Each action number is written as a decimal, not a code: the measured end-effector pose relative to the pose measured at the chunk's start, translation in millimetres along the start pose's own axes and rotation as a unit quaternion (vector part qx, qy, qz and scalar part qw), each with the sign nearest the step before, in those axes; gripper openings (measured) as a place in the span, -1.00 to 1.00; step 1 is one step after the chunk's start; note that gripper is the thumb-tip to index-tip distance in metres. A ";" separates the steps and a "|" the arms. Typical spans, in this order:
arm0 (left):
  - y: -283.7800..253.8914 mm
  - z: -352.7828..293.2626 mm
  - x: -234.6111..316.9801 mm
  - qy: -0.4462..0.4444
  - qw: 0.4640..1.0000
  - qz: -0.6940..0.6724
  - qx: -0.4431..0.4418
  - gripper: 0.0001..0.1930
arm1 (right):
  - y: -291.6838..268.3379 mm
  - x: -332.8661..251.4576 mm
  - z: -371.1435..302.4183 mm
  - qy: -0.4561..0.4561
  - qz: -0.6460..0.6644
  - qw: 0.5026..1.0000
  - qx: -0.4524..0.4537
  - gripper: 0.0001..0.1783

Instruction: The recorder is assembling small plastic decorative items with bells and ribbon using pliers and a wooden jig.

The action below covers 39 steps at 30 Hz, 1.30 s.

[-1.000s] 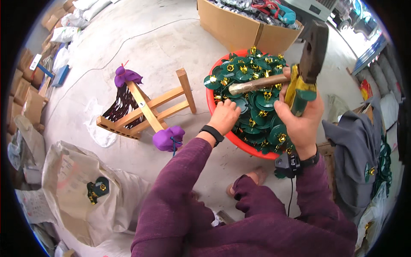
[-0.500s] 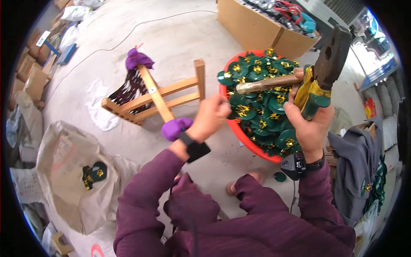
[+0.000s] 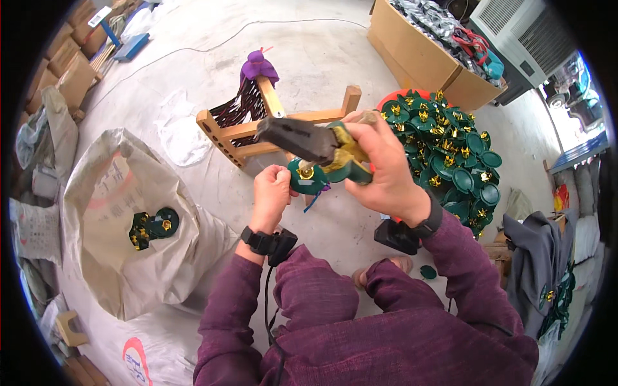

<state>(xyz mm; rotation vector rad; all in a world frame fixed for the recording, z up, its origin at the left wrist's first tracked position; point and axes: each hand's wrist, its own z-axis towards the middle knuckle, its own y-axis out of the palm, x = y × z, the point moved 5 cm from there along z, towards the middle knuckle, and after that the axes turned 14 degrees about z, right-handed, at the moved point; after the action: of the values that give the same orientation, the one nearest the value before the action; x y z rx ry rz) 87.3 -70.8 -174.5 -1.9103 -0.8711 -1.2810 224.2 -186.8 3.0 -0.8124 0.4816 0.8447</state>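
Wooden rack stands behind both hands: left fingers pinch a green piece, right fingers clasp pliers.

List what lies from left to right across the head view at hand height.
Open sack with green pieces inside → left hand → small green piece → right hand gripping pliers → red tub heaped with green pieces → grey garment.
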 end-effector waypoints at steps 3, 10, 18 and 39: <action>-2.8 5.2 -8.4 -0.024 0.999 0.035 0.000 -0.81 | 17.7 6.9 2.3 -0.004 -0.005 1.000 -0.030 -0.38; 4.6 -25.8 67.7 0.449 0.850 0.215 0.174 -0.70 | 28.7 0.9 7.1 -0.018 -0.031 0.996 -0.082 -0.41; 33.6 -13.3 42.6 0.422 0.893 0.135 0.078 -0.70 | -34.8 -57.3 36.0 0.002 -0.107 0.991 -0.082 -0.36; 50.0 -14.4 68.4 0.398 0.844 0.340 0.118 -0.76 | -1.7 11.0 22.1 0.127 0.129 0.984 0.001 -0.51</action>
<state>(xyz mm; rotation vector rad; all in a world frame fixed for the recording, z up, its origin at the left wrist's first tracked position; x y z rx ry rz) 141.2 -99.3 -114.0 -1.1184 0.0966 -1.2457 233.4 -165.0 9.9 -0.8716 0.8255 0.9829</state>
